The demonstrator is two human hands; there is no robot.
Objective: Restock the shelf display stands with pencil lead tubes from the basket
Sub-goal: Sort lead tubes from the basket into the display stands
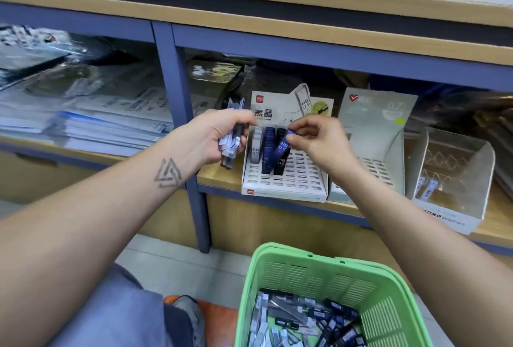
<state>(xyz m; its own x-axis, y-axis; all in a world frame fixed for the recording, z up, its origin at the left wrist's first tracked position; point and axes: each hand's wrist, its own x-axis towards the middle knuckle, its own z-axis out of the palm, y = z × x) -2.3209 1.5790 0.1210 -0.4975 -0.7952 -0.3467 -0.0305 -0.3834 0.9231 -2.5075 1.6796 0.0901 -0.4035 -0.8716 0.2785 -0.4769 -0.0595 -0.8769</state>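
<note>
On the lower wooden shelf, just right of the blue upright, stands the white slotted cardboard display stand (286, 180) with its printed backboard. The right hand (319, 140) pinches the top of a dark blue pencil lead tube marked HB 0.5 (281, 149) between thumb and fingertips, tilted, with its lower end down among the far row of slots. The step in hand looks like seating this tube beside those already standing. Next it would want straightening upright and pressing down into one slot, then a fresh tube passed across from the other hand.

The left hand (219, 138), left of the stand, is curled round a bundle of spare tubes (230, 144), grey, white and dark; they overlap too much to count.

In the stand's far row I count three columns of tubes: pale grey at the left, dark blue in the middle, black at the right. How many stand behind each front tube I cannot tell. The nearer rows are bare slots.

Three stands show on the shelf: the white one, a pale green stand (372, 135) to its right with no tubes visible, and a clear-sided stand (455, 174) farther right holding two pale tubes. Near the camera, the green plastic lattice basket (385, 299) holds a loose heap of many tubes, so the restocking seems at an early stage.
</note>
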